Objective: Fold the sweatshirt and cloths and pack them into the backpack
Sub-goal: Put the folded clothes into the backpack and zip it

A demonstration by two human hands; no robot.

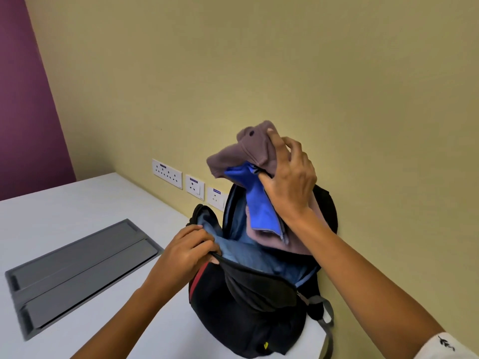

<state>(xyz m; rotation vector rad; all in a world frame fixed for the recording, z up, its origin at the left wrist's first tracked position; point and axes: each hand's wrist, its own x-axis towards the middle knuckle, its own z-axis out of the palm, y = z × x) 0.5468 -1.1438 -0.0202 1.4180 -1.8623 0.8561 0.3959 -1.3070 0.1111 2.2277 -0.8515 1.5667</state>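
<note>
— Where's the sweatshirt [248, 151]?

— In the right grip [287, 182], clenched round its top edge. It's a mauve bundle with a blue cloth [261, 206] folded against it. The lower half of both sits inside the backpack [248, 307]. The upper half sticks out above the mouth, up and to the left of that grip.

— And the left grip [189, 251]?

— It pinches the front lip of the backpack's mouth, thumb inside against the blue lining. The mouth gapes between the two grips.

— Anything in the way?

— The front lip sags just below the bundle. Right behind the bundle is the backpack's rear panel, and that leans on the yellow wall [311, 73].

— What else is around?

— The backpack stands upright on a white bench [77, 208]. Left of the left grip, a grey hatch [77, 270] is set flush in the bench, well apart from the backpack. Three white sockets [167, 173] sit on the wall, left of the right grip. A grey strap [328, 314] hangs below the right forearm, and a white sleeve [440, 345] shows at the near corner.
</note>
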